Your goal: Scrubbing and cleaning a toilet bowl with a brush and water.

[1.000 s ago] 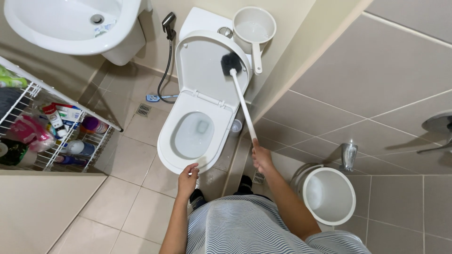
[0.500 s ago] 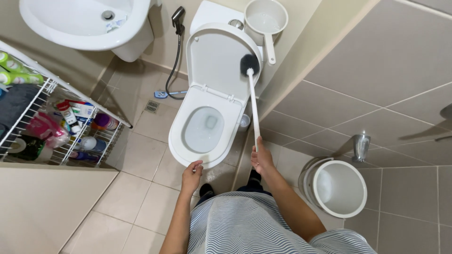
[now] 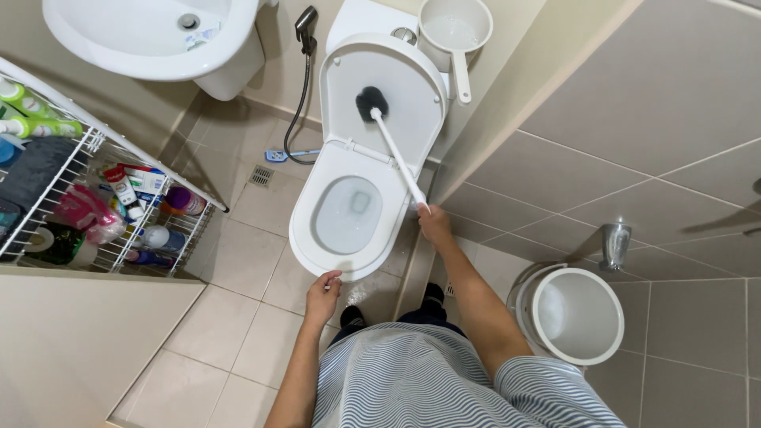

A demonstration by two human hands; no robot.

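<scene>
Your right hand (image 3: 434, 224) is clenched around the near end of the white toilet brush (image 3: 388, 147). Its long axis runs up and leftward from your grip, and the dark bristle head presses on the inside of the raised lid (image 3: 408, 87). That arm is stretched forward. Your left hand (image 3: 322, 295), fingers curled, grasps the toilet seat (image 3: 305, 230) at its front rim, nearer your body than the brush grip.

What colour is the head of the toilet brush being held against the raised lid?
Black bristles on the toilet brush, with a white handle held by the right hand; seen in the head view.
</scene>
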